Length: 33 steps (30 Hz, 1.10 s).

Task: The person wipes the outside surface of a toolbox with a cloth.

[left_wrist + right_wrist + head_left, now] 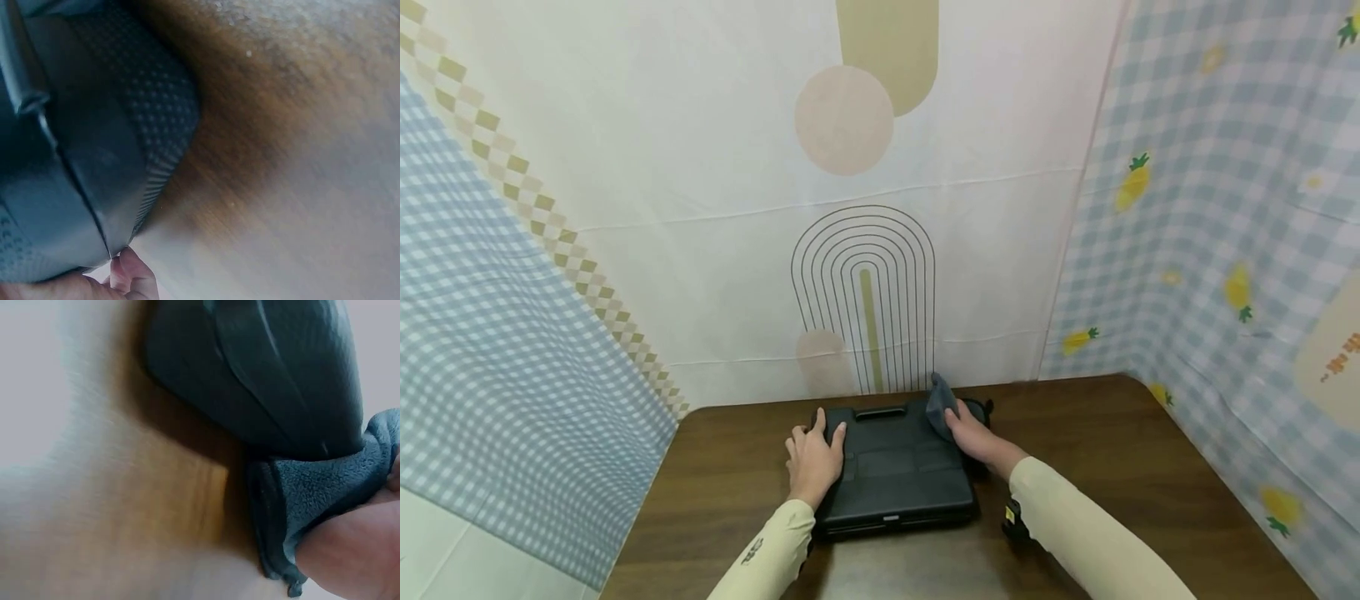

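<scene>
No words or numbers can be read. Dark print (752,551) on left sleeve (775,542), small pale label (891,518) on black case (887,487) front, orange marks (1343,358) on checked cloth (1202,250): all too blurry.

Brown table (730,492), black case (898,487), dark item (267,519) beside

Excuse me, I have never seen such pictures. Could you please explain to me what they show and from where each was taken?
Of course. There is no machine here, only a person's two bare hands. The wide picture comes from a camera worn on the head, looking forward and down. The other two are close-ups from cameras on the left and right wrists.

On the brown table lies a dark case with a handle. The left hand rests on the case's left side. The right hand holds a blue-grey cloth against its far right corner.
</scene>
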Motion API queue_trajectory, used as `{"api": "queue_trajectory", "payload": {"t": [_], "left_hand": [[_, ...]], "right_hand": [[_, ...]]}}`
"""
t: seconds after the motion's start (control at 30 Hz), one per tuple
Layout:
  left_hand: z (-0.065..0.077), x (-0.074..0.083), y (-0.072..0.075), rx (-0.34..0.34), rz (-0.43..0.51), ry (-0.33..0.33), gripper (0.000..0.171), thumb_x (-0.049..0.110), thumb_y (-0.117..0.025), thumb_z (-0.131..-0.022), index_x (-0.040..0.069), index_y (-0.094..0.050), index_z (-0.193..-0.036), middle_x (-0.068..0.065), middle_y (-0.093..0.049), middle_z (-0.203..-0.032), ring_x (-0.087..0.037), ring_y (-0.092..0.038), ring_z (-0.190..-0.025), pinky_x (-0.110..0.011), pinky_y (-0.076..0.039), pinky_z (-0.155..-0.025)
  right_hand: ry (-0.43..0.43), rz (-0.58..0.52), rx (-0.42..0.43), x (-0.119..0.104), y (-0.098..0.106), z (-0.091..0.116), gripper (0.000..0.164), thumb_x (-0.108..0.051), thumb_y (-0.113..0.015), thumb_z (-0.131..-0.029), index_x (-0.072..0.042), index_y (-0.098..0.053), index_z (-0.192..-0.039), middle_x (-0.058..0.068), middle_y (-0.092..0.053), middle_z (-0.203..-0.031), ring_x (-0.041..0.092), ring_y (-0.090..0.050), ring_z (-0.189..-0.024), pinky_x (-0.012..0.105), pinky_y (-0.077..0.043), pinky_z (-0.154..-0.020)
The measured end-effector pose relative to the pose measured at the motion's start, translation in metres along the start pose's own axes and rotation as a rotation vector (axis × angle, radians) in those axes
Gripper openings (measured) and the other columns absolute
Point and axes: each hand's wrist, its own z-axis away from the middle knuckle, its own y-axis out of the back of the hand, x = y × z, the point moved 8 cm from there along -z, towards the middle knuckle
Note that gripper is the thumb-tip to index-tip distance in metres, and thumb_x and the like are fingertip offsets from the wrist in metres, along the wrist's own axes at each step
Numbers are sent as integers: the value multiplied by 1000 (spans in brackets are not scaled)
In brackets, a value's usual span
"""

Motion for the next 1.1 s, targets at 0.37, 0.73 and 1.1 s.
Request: {"api": "queue_trajectory", "payload": {"t": [0.37, 0.73, 1.1], "left_hand": [[1, 1, 4, 6, 10, 0, 67, 52, -53, -110, 19, -40, -167, -35, -44, -157, -54, -43, -139, -75, -47, -100], [1, 2, 2, 18, 19, -2, 67, 52, -55, -110, 19, -42, -166, -35, -45, -156, -53, -44, -139, -73, -48, -98], [1, 2, 2, 12, 15, -6, 66, 50, -55, -110, 19, -42, -166, -35, -46, -155, -52, -45, -138, -74, -47, -98]], "right_hand": [[14, -27, 22, 12, -15, 56, 77, -46, -33, -117, -6, 2, -173, 23, 2, -180, 49, 0, -166, 72, -8, -131], [112, 73, 0, 24, -21, 98, 84, -55, -34, -115, -3, -1, -172, 25, -1, -179, 51, -9, -164, 73, -16, -129], [189, 117, -62, 34, -30, 125, 82, -47, -43, -115, -7, 0, -173, 23, -1, -180, 50, -8, -165, 74, -20, -127]]}}
